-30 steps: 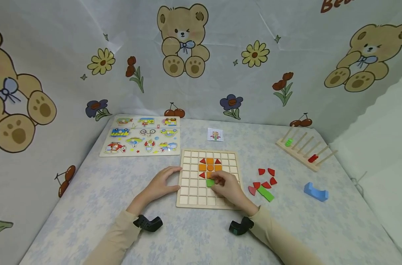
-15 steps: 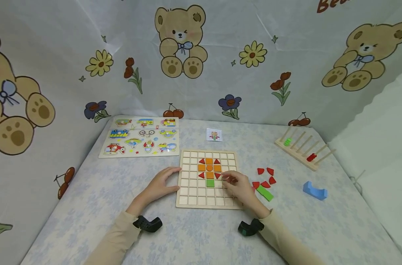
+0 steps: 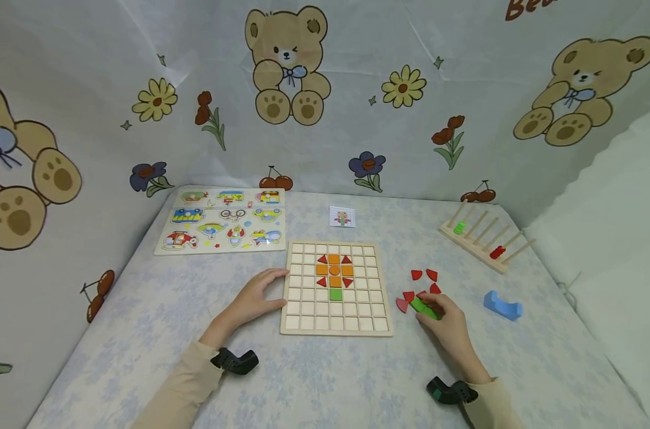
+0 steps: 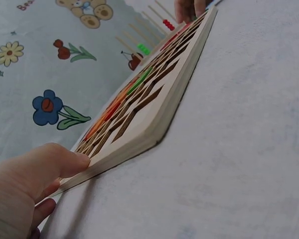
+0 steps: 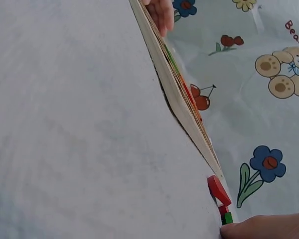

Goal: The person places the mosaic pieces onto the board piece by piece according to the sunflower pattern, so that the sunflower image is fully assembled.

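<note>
Fingers of left hand (image 3: 251,299), spread, touch grid board (image 3: 336,308) edge; right hand (image 3: 448,325) at green squares (image 3: 418,305), grip uncertain; tabletop (image 3: 402,351) between.

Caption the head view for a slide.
Left hand against a wooden grid board, right hand at loose green tiles.

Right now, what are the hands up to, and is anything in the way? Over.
Left hand touching grid board, left edge. Right hand at green pieces, grip unclear. Red pieces close beside the green.
</note>
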`<action>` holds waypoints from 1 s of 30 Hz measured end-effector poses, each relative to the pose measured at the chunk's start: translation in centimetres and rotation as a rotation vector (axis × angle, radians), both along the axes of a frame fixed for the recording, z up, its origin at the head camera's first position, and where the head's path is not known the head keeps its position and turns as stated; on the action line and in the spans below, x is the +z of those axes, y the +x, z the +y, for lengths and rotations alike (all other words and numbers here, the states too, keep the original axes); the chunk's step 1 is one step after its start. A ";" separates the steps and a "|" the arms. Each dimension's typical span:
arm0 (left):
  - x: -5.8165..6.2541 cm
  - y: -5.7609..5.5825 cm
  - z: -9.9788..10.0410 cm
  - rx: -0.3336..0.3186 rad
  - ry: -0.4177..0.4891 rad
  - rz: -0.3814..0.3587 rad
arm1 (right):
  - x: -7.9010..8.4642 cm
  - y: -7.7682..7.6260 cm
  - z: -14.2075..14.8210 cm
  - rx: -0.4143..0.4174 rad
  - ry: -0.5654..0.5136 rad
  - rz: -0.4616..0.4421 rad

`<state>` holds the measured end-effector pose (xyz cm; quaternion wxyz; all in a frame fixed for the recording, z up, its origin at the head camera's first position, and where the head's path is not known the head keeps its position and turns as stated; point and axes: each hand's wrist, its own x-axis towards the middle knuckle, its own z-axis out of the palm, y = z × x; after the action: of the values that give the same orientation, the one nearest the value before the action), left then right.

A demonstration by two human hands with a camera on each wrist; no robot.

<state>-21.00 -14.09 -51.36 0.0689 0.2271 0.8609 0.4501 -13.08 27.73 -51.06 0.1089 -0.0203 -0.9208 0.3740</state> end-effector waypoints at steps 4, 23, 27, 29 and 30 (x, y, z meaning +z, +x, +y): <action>-0.1 0.0 -0.2 0.004 0.003 -0.011 | -0.3 -0.2 -0.2 0.002 0.017 0.033; -0.1 0.0 -0.2 0.000 0.014 -0.027 | 1.1 -1.3 -9.0 0.210 -0.118 0.044; 0.3 0.2 -0.1 -0.008 0.027 -0.027 | 1.2 -1.7 -11.9 0.348 -0.129 0.014; 0.4 0.2 0.0 -0.012 0.029 -0.019 | 1.2 -1.9 -12.9 0.410 -0.119 0.029; 0.4 0.2 0.0 -0.011 0.031 -0.022 | 1.2 -2.0 -13.3 0.431 -0.113 0.041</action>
<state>-20.77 -14.09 -50.91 0.0774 0.2278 0.8518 0.4654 -15.05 14.45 -49.88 0.0439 0.1787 -0.8789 0.4401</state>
